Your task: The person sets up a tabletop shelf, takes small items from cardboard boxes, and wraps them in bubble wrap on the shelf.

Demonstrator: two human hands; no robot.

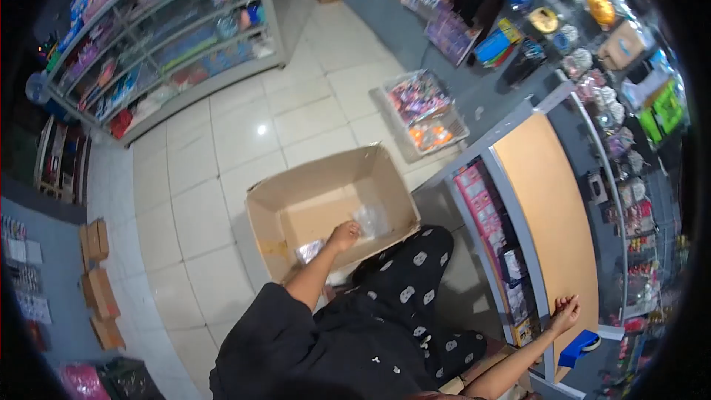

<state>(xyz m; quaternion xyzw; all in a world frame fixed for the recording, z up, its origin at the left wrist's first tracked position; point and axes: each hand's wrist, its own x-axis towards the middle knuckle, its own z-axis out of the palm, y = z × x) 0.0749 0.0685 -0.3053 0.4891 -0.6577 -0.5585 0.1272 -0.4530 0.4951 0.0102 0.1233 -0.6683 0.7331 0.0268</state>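
Note:
My left hand (345, 236) reaches into an open cardboard box (311, 204) on the tiled floor. Its fingers are curled beside a clear plastic packet (369, 220); whether they grip anything is too small to tell. Another pale packet (309, 252) lies in the box, left of my wrist. My right hand (566, 314) is over the near end of a tan shelf top (548, 185), fingers bent close together, with what they hold, if anything, not visible. Just below it are a blue tape dispenser (578, 349) and its tape roll.
Behind the box stands a clear bin (422, 111) of colourful packets. A glass display case (185, 44) fills the back left. Small cartons (100, 289) line the left wall. Goods hang on the right wall above the shelf unit. My bent legs are beside the box.

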